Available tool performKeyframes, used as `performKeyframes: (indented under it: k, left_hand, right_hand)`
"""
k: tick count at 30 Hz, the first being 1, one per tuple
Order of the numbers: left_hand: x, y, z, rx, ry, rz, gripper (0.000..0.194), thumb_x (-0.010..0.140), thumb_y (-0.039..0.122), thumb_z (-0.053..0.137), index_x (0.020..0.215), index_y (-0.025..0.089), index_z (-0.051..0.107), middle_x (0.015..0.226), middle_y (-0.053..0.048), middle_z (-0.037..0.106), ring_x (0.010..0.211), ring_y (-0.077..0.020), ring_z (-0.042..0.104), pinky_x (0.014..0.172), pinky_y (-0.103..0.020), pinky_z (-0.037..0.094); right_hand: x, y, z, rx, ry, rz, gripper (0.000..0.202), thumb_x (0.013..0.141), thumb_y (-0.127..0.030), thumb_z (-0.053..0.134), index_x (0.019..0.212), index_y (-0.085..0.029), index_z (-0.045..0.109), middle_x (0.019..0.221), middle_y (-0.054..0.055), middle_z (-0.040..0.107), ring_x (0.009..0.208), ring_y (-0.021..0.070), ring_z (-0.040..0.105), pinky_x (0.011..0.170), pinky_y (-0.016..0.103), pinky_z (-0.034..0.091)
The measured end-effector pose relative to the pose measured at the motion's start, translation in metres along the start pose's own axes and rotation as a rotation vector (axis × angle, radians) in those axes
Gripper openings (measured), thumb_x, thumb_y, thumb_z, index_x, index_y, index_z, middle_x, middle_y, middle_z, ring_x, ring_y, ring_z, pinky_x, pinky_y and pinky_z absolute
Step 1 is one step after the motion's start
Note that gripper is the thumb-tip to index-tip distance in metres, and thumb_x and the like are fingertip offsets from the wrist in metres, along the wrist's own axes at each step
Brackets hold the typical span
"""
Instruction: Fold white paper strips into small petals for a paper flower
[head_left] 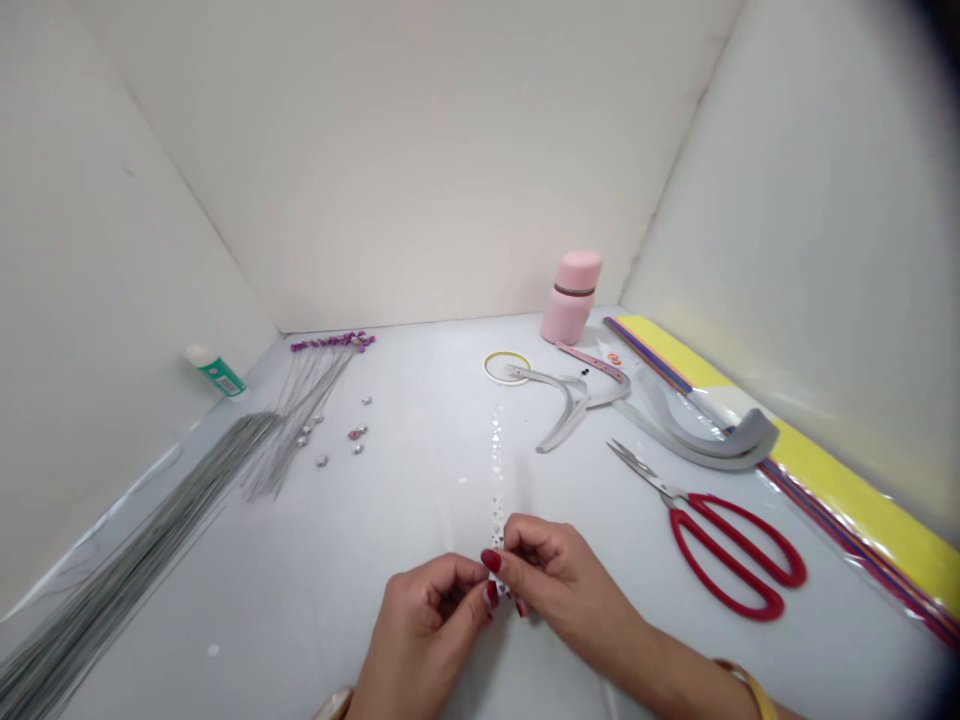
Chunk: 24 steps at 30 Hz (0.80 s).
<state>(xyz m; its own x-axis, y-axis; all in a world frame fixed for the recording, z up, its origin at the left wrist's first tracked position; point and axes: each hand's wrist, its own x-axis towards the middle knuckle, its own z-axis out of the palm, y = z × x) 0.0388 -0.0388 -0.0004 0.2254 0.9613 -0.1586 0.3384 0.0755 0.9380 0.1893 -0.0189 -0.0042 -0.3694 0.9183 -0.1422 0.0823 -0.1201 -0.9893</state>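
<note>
A narrow white paper strip with small dark marks (497, 512) stands out lengthwise from between my hands at the front middle of the table. My left hand (431, 620) pinches its near end from the left. From the right, my right hand (562, 575) pinches the same strip, thumb and fingers closed and almost touching the left fingertips. The part inside the fingers is hidden. Beyond my hands the strip runs away from me, its far part pale and glossy.
Red-handled scissors (712, 530) lie right of my hands, near coloured paper packs (840, 480) and curled grey-white strips (690, 440). A pink flask (572, 300) and a yellow-rimmed ring (507, 367) are farther back. Left lie wire stems (157, 540), purple-tipped stems (334, 342), small silvery pieces (322, 460) and a glue stick (217, 374).
</note>
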Motion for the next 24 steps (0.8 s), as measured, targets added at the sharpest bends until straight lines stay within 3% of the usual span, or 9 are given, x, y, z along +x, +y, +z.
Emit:
performKeyframes:
  k: [4,7,10,14,17,22,24]
  left_hand:
    - [-0.0008,0.0005,0.0009,0.011,-0.061,0.010,0.019,0.077,0.025,0.050,0.066,0.014,0.060,0.058,-0.001,0.058,0.055,-0.0130,0.050,0.052,-0.020,0.039]
    - [0.0005,-0.0009,0.0012,-0.107,-0.126,-0.053,0.017,0.077,0.023,0.050,0.066,0.014,0.059,0.058,-0.001,0.058,0.057,-0.0129,0.051,0.054,-0.020,0.040]
    - [0.0020,-0.0020,0.0013,-0.222,-0.128,-0.101,0.017,0.078,0.023,0.050,0.066,0.013,0.057,0.060,-0.002,0.060,0.058,-0.0126,0.052,0.056,-0.020,0.041]
    - [0.0017,-0.0015,0.0010,-0.223,-0.131,-0.066,0.021,0.081,0.026,0.048,0.068,0.013,0.058,0.064,-0.004,0.063,0.060,-0.0133,0.055,0.057,-0.021,0.043]
    - [-0.0005,-0.0020,-0.0010,-0.099,-0.069,0.050,0.017,0.083,0.024,0.048,0.077,0.014,0.061,0.072,-0.005,0.067,0.066,-0.0147,0.059,0.060,-0.021,0.046]
    - [-0.0038,-0.0055,-0.0050,0.281,0.070,0.415,0.016,0.080,0.013,0.049,0.083,0.019,0.064,0.074,-0.003,0.069,0.067,-0.0139,0.063,0.065,-0.020,0.045]
    - [-0.0035,-0.0053,-0.0052,0.306,0.090,0.435,0.018,0.080,0.011,0.049,0.086,0.019,0.064,0.075,-0.002,0.070,0.067,-0.0137,0.063,0.064,-0.019,0.046]
  right_hand:
    - [0.0013,-0.0009,-0.0009,-0.047,0.060,-0.054,0.033,0.080,-0.035,0.054,0.054,-0.016,0.043,0.051,-0.005,0.040,0.051,0.0078,0.037,0.047,0.019,0.029]
    - [0.0015,-0.0001,-0.0008,0.020,0.069,-0.009,0.032,0.082,-0.037,0.051,0.058,-0.017,0.045,0.049,-0.006,0.041,0.047,0.0072,0.037,0.045,0.019,0.029]
    - [0.0018,0.0017,-0.0003,0.084,0.015,0.055,0.028,0.081,-0.040,0.052,0.065,-0.017,0.046,0.047,-0.007,0.044,0.042,0.0066,0.039,0.041,0.017,0.030]
    - [0.0028,0.0026,-0.0003,0.108,-0.051,0.095,0.032,0.081,-0.042,0.050,0.061,-0.017,0.044,0.045,-0.006,0.046,0.038,0.0051,0.039,0.037,0.015,0.029]
    - [0.0039,0.0027,-0.0007,0.140,-0.009,0.138,0.035,0.081,-0.044,0.049,0.060,-0.017,0.042,0.044,-0.007,0.046,0.035,0.0037,0.036,0.035,0.014,0.026]
    - [0.0033,0.0042,-0.0006,0.149,-0.006,0.202,0.036,0.080,-0.047,0.048,0.061,-0.017,0.042,0.044,-0.007,0.047,0.032,0.0032,0.036,0.032,0.014,0.022]
    - [0.0020,0.0041,-0.0001,0.149,-0.001,0.173,0.035,0.079,-0.046,0.051,0.061,-0.017,0.043,0.044,-0.007,0.046,0.034,0.0037,0.037,0.034,0.013,0.025]
